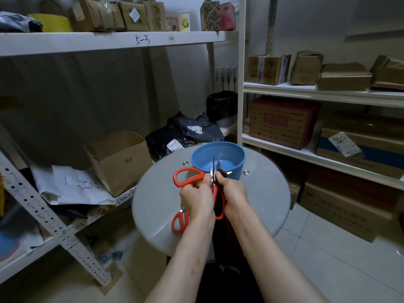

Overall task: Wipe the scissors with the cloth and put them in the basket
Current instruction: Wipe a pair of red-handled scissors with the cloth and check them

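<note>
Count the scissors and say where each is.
2. One pair is gripped by the left hand and right hand; a second pair lies on the table, partly under the left forearm.

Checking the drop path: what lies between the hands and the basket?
In the head view, only the scissors blades and a bit of dark cloth, overlapping the basket; nothing else.

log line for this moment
step: wiping; left hand: grips scissors; right hand: presses cloth on them; basket: empty; second scissors: on table
</note>
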